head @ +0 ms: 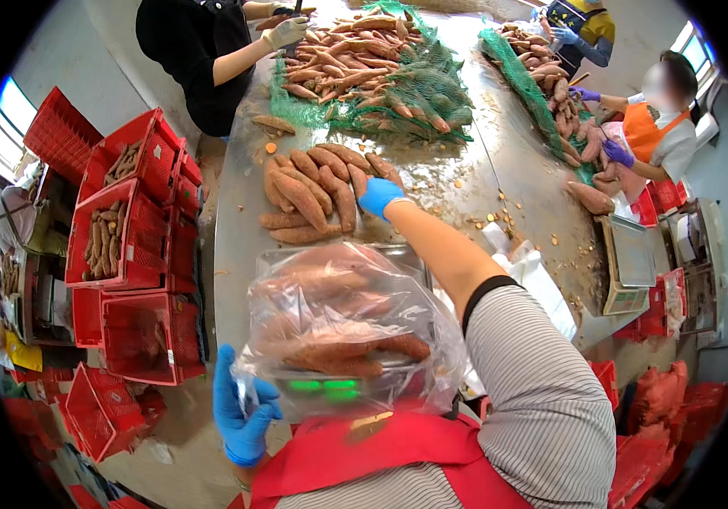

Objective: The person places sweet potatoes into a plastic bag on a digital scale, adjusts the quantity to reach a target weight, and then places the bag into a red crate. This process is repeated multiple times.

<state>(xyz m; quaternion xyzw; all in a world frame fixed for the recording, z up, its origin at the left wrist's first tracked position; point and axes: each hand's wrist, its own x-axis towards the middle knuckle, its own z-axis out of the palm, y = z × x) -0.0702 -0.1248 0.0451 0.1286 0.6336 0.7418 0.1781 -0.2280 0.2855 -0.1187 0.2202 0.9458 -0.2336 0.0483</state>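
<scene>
My right hand (381,198), in a blue glove, reaches forward onto a sweet potato (357,181) at the right side of a loose group of sweet potatoes (304,198) on the metal table (236,210). My left hand (246,407), also gloved in blue, pinches the edge of a clear plastic bag (338,312) low on its left side. Several sweet potatoes (338,359) lie in the bag. Under it is a scale whose green display (324,385) shows through the plastic. The fingertips of my right hand are partly hidden.
Beyond the group, a large heap of sweet potatoes (351,57) lies on green netting (430,83). White bags (539,286) and another scale (631,254) are to the right. Stacked red crates (116,235) stand left. A co-worker (205,57) stands far left; others work at right.
</scene>
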